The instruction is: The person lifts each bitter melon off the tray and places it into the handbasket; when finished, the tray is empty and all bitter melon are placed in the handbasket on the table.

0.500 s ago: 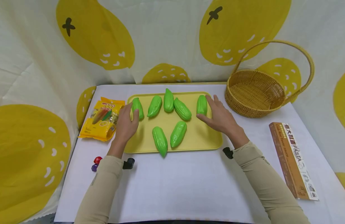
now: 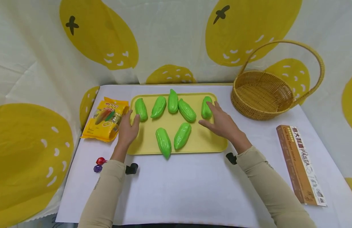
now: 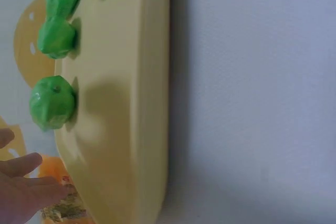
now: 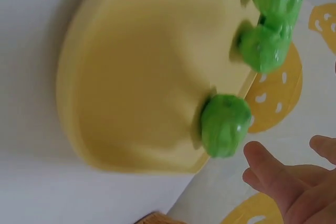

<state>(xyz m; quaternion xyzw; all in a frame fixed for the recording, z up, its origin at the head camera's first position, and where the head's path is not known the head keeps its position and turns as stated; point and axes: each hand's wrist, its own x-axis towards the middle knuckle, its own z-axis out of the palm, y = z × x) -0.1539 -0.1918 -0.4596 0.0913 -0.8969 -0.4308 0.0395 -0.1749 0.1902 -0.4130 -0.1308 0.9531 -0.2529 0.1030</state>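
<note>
A pale yellow tray lies on the table with several glossy green, ridged, gourd-like vegetables on it, such as the front one. My left hand is over the tray's left end, fingers extended, near the leftmost green vegetable. On the opposite end, my right hand is spread beside the rightmost green vegetable, overlapping it a little in the head view. In the right wrist view, a gap shows between that vegetable and the fingers. Neither hand holds anything.
A yellow candy bag is left of the tray, with a red candy and a purple candy nearer me. At the right stand a handled wicker basket and a long pasta box. A lemon-patterned cloth hangs behind.
Both hands have drawn back slightly toward me, still apart over the tray's two ends. The green vegetables keep their places on the tray.
</note>
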